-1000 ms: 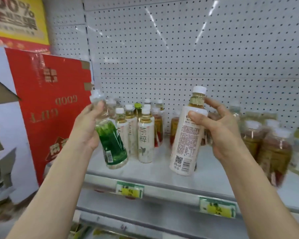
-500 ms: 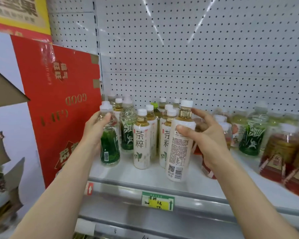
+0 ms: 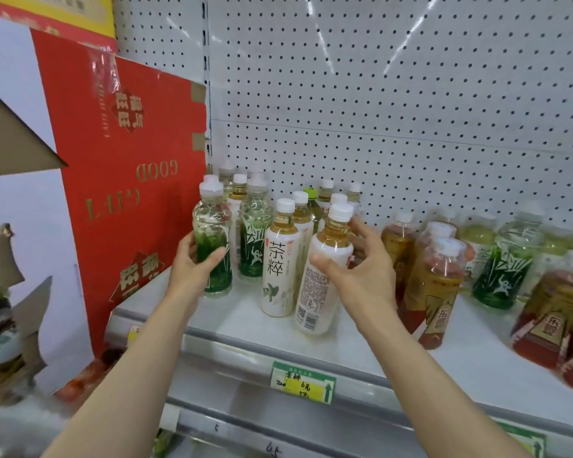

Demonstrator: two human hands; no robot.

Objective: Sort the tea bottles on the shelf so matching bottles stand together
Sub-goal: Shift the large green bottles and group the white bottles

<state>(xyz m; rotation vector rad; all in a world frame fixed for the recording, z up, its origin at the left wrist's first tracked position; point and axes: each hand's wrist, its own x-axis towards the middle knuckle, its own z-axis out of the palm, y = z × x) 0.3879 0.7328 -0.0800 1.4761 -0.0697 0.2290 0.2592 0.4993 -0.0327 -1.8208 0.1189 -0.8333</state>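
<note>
My left hand point(image 3: 191, 267) grips a clear bottle with a green label point(image 3: 212, 239); the bottle stands at the left end of the shelf point(image 3: 361, 348), in front of a matching green bottle point(image 3: 254, 246). My right hand point(image 3: 364, 272) holds a white-label tea bottle point(image 3: 323, 285) with the thumb on its front and the fingers spread behind its neck. That bottle leans slightly, its base on the shelf, right next to another white-label bottle point(image 3: 276, 276). More white-label bottles stand behind them.
Brown tea bottles with red labels point(image 3: 434, 289) crowd the shelf right of my right hand, with another green bottle point(image 3: 501, 269) among them. A red carton point(image 3: 129, 193) walls off the left end. Pegboard backs the shelf. A price tag point(image 3: 303, 383) hangs on the front rail.
Both hands have brought their bottles down from the air onto the shelf: the green one at the left end, the white one beside the other white bottles.
</note>
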